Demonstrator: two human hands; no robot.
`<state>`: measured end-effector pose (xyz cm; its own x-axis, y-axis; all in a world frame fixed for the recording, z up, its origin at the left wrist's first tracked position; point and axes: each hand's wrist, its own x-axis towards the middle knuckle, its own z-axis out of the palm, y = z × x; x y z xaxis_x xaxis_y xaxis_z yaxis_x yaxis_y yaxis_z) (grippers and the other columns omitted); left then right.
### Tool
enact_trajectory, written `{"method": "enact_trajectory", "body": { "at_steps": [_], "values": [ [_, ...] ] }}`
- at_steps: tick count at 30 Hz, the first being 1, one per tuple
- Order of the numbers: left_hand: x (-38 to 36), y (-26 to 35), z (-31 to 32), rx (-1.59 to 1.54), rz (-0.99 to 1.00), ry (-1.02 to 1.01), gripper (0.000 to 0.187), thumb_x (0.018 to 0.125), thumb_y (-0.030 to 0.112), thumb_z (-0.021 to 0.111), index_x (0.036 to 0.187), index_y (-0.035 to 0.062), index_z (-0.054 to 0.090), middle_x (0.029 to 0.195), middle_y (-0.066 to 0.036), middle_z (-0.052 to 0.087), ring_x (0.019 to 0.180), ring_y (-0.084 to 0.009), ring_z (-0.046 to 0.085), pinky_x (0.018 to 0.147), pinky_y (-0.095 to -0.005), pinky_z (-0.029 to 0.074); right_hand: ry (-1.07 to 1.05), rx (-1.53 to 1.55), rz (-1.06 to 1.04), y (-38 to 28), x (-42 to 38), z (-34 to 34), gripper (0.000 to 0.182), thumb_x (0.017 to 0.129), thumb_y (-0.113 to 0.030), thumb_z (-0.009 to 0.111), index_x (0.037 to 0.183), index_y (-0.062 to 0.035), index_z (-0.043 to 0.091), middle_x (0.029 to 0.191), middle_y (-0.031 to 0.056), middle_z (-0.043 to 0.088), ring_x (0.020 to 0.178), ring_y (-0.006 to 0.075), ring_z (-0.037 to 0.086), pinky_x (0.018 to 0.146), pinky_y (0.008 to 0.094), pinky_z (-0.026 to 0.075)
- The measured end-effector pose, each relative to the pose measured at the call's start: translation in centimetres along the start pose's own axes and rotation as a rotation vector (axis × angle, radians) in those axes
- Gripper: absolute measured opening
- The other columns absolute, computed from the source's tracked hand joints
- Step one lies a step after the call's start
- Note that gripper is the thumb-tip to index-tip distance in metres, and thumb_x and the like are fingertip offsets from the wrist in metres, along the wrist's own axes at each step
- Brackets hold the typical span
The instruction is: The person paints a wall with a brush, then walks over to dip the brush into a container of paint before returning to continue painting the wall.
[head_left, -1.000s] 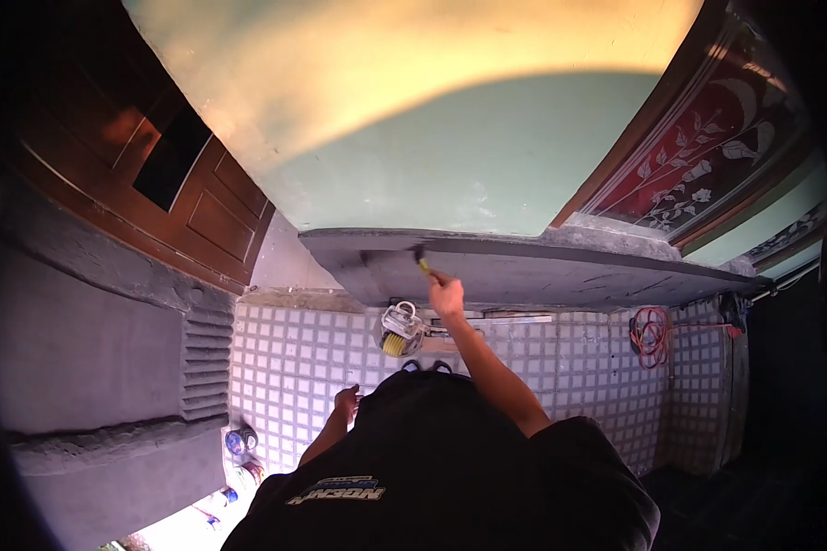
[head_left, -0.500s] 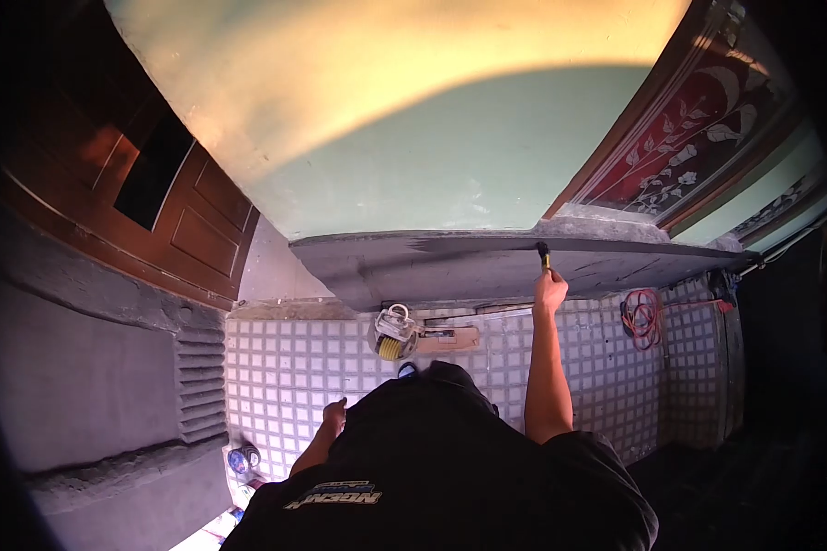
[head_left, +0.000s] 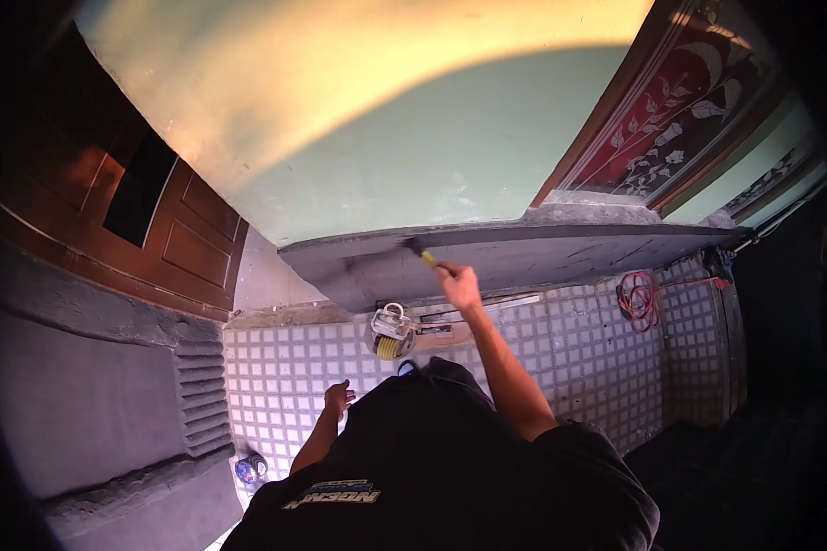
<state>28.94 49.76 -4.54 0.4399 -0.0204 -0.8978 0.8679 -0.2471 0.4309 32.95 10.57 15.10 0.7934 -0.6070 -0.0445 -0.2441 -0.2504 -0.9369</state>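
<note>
Holding a yellow-handled paintbrush with dark bristles [head_left: 420, 253], the right hand [head_left: 458, 283] is closing its fingers around the handle, arm stretched forward and up. Bristle tip is touching the dark grey painted band at the foot of the wall [head_left: 542, 253], close to the band's upper edge where it is meeting the pale green plastered wall [head_left: 413, 156]. Brush is sitting left of the band's middle, tilted up and to the left.

Left hand [head_left: 337, 400] is hanging low beside the body, fingers loosely spread, holding nothing, touching nothing; the two hands are well apart.

Person is wearing a black shirt with printed lettering [head_left: 450, 477], filling the lower middle of the view.

On the grey-and-white square-tiled floor [head_left: 285, 386]: a small round metal paint can with handle and yellow inside [head_left: 390, 332] is standing near the floor's far edge, just below the grey band and just left of the right arm. A coiled red-orange cord [head_left: 636, 298] is lying near the far right corner of the floor. A small round blue-lidded tin [head_left: 247, 469] is sitting near the floor's left edge.

Brown panelled wooden door [head_left: 156, 211] is standing at the left; a dark red panel with white floral pattern [head_left: 671, 119] is showing at the upper right
</note>
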Motion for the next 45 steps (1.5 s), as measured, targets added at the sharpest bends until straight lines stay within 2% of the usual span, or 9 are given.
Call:
{"method": "enact_trajectory", "body": {
  "at_steps": [5,10,15,23,24,31,37,43,45],
  "values": [
    [-0.8,0.5,-0.1,0.022,-0.007,0.000,0.036,0.084,0.040,0.051,0.104,0.0098,0.053,0.089,-0.006,0.059,0.078,-0.0180,0.055,0.063,-0.0327,0.040,0.353,-0.019,0.156,6.6,3.6,-8.6,0.024,0.080,-0.016,0.054,0.093,-0.0004,0.066,0.060,-0.0007,0.052,0.056,0.0061,0.045,0.049,0.0253,0.037],
    [2.4,-3.5,-2.4,0.003,-0.048,0.042,0.029,0.083,0.039,0.053,0.091,0.0109,0.056,0.074,-0.002,0.058,0.057,-0.0124,0.046,0.049,-0.0298,0.035,0.893,-0.096,0.298,8.0,4.2,-12.8,0.028,0.080,-0.020,0.052,0.089,0.0034,0.064,0.076,0.0176,0.064,0.068,0.0255,0.061,0.065,0.0361,0.045],
    [2.4,-5.2,-4.3,0.080,0.039,-0.113,0.024,0.083,0.040,0.054,0.085,0.0158,0.058,0.058,0.001,0.046,0.047,-0.0143,0.041,0.044,-0.0321,0.033,0.716,-0.103,0.203,5.0,3.3,-6.2,0.027,0.078,-0.018,0.051,0.090,0.0032,0.063,0.077,0.0210,0.063,0.073,0.0344,0.062,0.066,0.0404,0.047],
    [2.5,-3.5,-3.2,0.115,-0.066,-0.038,0.029,0.084,0.040,0.052,0.096,0.0139,0.055,0.077,-0.002,0.054,0.066,-0.0164,0.051,0.056,-0.0333,0.036,0.030,0.116,0.140,2.8,-0.5,6.6,0.024,0.079,-0.015,0.055,0.095,-0.0004,0.064,0.060,0.0052,0.058,0.054,0.0096,0.052,0.051,0.0275,0.042],
    [2.1,-2.7,-2.7,0.058,-0.065,-0.016,0.031,0.084,0.040,0.052,0.099,0.0132,0.054,0.083,-0.003,0.057,0.072,-0.0168,0.053,0.059,-0.0333,0.037,-0.042,0.133,0.202,3.4,0.1,6.1,0.024,0.077,-0.016,0.056,0.097,-0.0043,0.064,0.074,0.0172,0.064,0.068,0.0163,0.062,0.064,0.0297,0.047],
    [-0.5,-0.4,-1.9,0.025,0.010,-0.004,0.039,0.084,0.040,0.053,0.105,0.0071,0.051,0.090,-0.008,0.060,0.078,-0.0188,0.055,0.069,-0.0357,0.041,0.276,0.051,0.161,7.9,3.0,-7.3,0.025,0.078,-0.015,0.054,0.095,-0.0008,0.065,0.063,0.0072,0.059,0.058,0.0097,0.052,0.055,0.0274,0.043],
    [1.4,-3.1,-3.2,0.032,-0.095,0.000,0.037,0.083,0.040,0.054,0.105,0.0109,0.053,0.086,-0.006,0.060,0.073,-0.0176,0.054,0.066,-0.0350,0.041,0.922,-0.047,0.243,6.0,2.3,-6.0,0.027,0.078,-0.012,0.049,0.099,-0.0001,0.062,0.083,0.0191,0.064,0.082,0.0328,0.061,0.075,0.0398,0.045],
    [-3.8,-1.1,-1.9,0.012,-0.044,-0.036,0.034,0.084,0.038,0.053,0.102,0.0100,0.055,0.076,-0.004,0.060,0.046,-0.0157,0.047,0.038,-0.0289,0.034,0.428,0.090,0.147,1.1,-0.4,5.3,0.023,0.079,-0.009,0.051,0.097,0.0005,0.060,0.083,0.0208,0.063,0.076,0.0314,0.063,0.070,0.0368,0.048],
    [-0.6,-2.3,-2.4,0.002,-0.053,-0.018,0.033,0.084,0.038,0.053,0.102,0.0092,0.055,0.076,-0.005,0.060,0.044,-0.0156,0.046,0.036,-0.0290,0.033,0.331,0.053,0.152,-0.3,-1.5,7.1,0.022,0.079,-0.012,0.052,0.096,-0.0001,0.063,0.072,0.0132,0.063,0.065,0.0169,0.058,0.062,0.0312,0.046]
  ]
}}
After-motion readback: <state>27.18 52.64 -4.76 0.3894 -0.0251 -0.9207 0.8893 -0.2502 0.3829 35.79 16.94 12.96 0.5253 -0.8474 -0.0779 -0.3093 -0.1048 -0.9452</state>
